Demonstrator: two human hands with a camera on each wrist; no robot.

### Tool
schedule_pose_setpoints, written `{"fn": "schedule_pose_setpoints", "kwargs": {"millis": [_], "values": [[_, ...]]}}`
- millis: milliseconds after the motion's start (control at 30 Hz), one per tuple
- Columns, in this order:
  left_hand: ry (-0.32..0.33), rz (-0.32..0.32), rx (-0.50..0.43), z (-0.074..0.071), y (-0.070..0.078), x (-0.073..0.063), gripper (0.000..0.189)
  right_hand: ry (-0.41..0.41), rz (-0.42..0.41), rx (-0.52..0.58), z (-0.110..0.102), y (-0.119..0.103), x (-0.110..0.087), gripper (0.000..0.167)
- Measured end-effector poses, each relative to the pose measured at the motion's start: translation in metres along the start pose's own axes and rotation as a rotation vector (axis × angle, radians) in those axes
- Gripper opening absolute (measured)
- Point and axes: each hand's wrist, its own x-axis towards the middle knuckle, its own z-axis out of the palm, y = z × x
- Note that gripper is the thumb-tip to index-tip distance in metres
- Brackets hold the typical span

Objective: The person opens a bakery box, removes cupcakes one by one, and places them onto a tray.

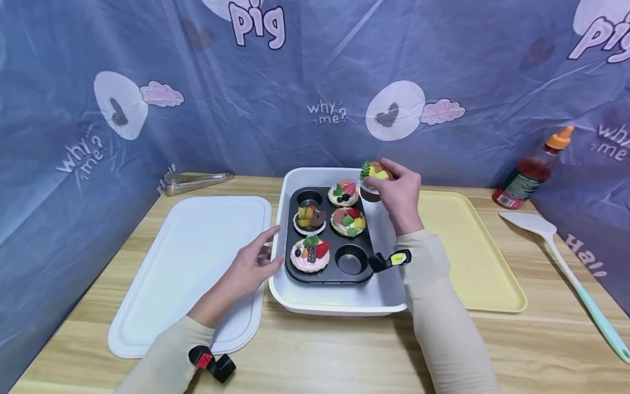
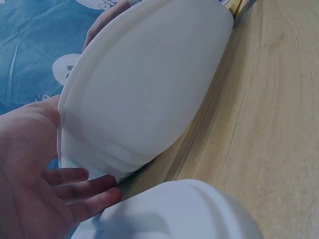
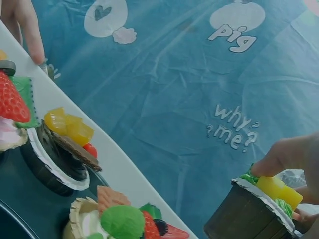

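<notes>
My right hand (image 1: 401,191) pinches a toy cupcake (image 1: 371,192) with a brown cup, yellow chunks and green leaves on top. It is held up over the back right of a white bin (image 1: 339,306); the right wrist view shows the cupcake (image 3: 249,214) tilted. In the bin lies a black muffin pan (image 1: 327,278). It holds several toy tarts: a chocolate one (image 1: 310,220), a pink cream one (image 1: 309,255) and fruit ones (image 1: 348,221). My left hand (image 1: 251,265) touches the bin's left rim, its fingers loosely extended along the outer wall (image 2: 144,84).
A white tray (image 1: 197,262) lies at the left and a yellow tray (image 1: 472,262) at the right. Metal tongs (image 1: 197,181) lie at the back left. At the far right are a sauce bottle (image 1: 529,172) and a white spatula with a green handle (image 1: 566,268).
</notes>
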Motion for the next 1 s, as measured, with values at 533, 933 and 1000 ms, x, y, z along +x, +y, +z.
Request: {"fn": "schedule_pose_setpoints", "kwargs": {"millis": [533,933,1000], "values": [[-0.003,0.03,0.005,0.0,-0.001,-0.001,0.065,0.045,0.012,0.013,-0.02,0.006,0.015,0.06],[-0.002,0.014,0.005,0.0,0.0,-0.001,0.065,0.122,0.077,0.037,-0.045,0.015,0.029,0.063],[-0.002,0.01,0.006,0.0,0.0,-0.001,0.065,0.13,0.088,0.034,-0.051,0.019,0.033,0.063]]}}
